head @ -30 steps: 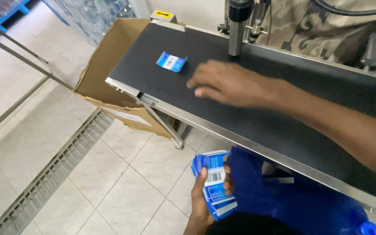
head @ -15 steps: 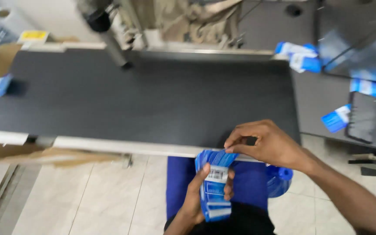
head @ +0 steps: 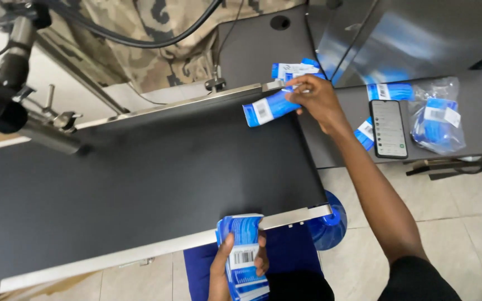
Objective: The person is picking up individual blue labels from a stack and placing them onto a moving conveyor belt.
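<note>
Head view: label going down at the belt's far end

Head view only. Right hand (head: 314,97) is stretched to the far right end of the black conveyor belt (head: 157,173), fingers pinched closed on one blue label sleeve (head: 268,108) that lies flat, half on the belt by its top edge. Left hand (head: 235,267) sits low at the near side, below the belt's steel rim, wrapped shut around a stack of blue labels (head: 244,251), thumb across the front.

Step in hand looks like feeding single labels onto the belt; next move probably calls for letting go flat and square, then pulling another off the stack.

Room: belt surface is bare apart from that label, so wide open leftward. A print head on a metal arm (head: 6,106) hangs over the left part. Right of the belt, a grey table (head: 475,134) carries a phone (head: 389,128), a bagged bundle (head: 439,120) and loose labels, near the reaching hand.
</note>
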